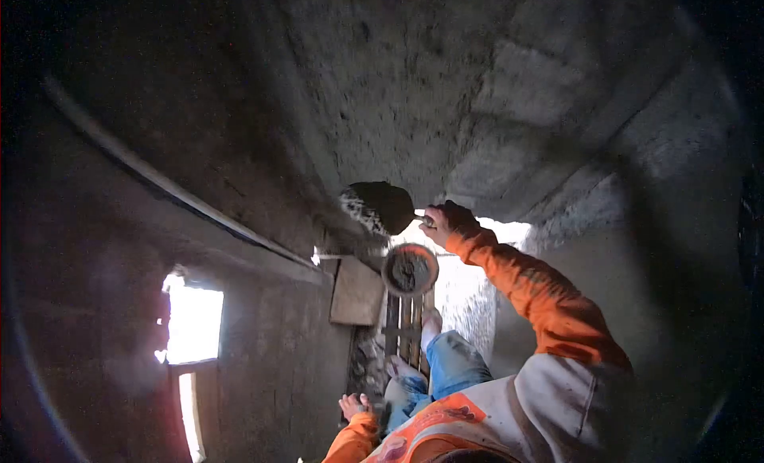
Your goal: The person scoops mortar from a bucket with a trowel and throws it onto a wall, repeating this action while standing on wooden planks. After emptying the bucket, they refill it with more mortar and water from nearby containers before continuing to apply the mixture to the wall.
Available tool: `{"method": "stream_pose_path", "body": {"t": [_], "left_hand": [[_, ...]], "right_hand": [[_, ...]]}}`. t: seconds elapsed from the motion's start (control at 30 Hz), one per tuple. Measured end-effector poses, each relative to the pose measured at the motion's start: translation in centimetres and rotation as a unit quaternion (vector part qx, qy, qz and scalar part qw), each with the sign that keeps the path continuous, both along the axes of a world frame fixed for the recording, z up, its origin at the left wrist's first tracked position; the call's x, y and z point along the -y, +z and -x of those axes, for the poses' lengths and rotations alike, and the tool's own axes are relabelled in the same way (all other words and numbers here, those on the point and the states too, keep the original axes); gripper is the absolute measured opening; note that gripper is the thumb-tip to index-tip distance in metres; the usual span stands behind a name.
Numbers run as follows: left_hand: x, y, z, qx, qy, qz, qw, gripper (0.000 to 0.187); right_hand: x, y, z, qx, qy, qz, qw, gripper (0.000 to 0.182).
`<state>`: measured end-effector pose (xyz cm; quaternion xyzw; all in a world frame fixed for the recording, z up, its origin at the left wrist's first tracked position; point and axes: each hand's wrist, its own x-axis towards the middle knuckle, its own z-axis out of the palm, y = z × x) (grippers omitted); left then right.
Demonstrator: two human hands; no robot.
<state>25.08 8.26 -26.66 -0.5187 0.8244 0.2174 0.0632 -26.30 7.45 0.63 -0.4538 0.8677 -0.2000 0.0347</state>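
Observation:
My right hand (pixel 436 221) grips the handle of a trowel (pixel 385 208), with the arm stretched out in an orange sleeve. Its broad, dark blade points to the left, close to the rough wall surface (pixel 390 121), and grey mortar shows along its left edge. Below the trowel sits a round orange-rimmed bucket (pixel 411 270) with grey mortar inside. Low in the view, my left hand (pixel 356 405) is beside my leg, fingers apart and holding nothing.
My bare feet stand on a slatted wooden platform (pixel 410 324). A flat board (pixel 356 291) lies left of the bucket. Bright openings (pixel 195 324) break the left wall, and a long pale strip (pixel 159 176) runs along it. Block wall (pixel 533 85) rises at right.

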Motion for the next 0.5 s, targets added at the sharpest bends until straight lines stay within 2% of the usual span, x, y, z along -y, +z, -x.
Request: {"method": "stream_pose_path", "body": {"t": [0.07,0.1,0.13,0.2,0.23,0.27,0.3,0.33,0.4,0.43,0.47,0.5], "left_hand": [[2.3,2.1,0.0,-0.029,0.044,-0.014,0.999,0.030],[3.7,1.1,-0.3,-0.038,0.084,0.033,0.995,0.028],[4.9,1.0,-0.7,-0.056,0.080,0.061,0.993,0.029],[7.0,1.0,-1.0,-0.027,0.088,0.083,0.992,0.029],[7.6,2.2,-0.6,-0.020,0.107,0.069,0.992,0.029],[8.0,3.9,0.0,-0.013,0.127,0.055,0.990,0.028],[8.5,2.8,-0.5,0.003,0.120,0.076,0.990,0.027],[8.3,3.6,-0.7,0.003,0.121,0.075,0.990,0.027],[8.5,4.7,0.0,-0.060,0.149,0.074,0.984,0.033],[8.4,3.5,-0.2,-0.061,0.144,0.091,0.984,0.035],[7.9,4.4,0.0,-0.036,0.155,0.042,0.986,0.034],[7.7,4.2,0.2,-0.064,0.173,0.028,0.982,0.027]], "right_hand": [[-0.6,10.0,-1.7,-0.018,0.064,-0.021,0.998,0.029],[-1.1,14.4,-2.2,-0.027,0.175,0.048,0.983,0.024],[-1.8,18.8,-3.3,-0.033,0.174,0.053,0.983,0.024],[-3.2,25.8,-5.4,0.084,0.318,0.027,0.944,0.018],[-3.7,28.0,-6.1,0.081,0.316,0.027,0.945,0.018],[-4.1,29.7,-6.7,0.155,0.372,0.024,0.915,0.017],[-4.4,30.7,-6.9,0.228,0.424,0.019,0.876,0.016],[-4.6,31.1,-6.7,0.228,0.425,0.017,0.876,0.016],[-4.0,31.3,-5.2,0.283,0.476,-0.121,0.824,0.014],[-3.4,30.0,-3.4,0.338,0.447,-0.120,0.820,0.015],[-3.3,26.7,2.4,0.413,0.335,-0.049,0.846,0.017],[-3.1,23.5,8.1,0.481,0.225,0.045,0.846,0.019]]}}
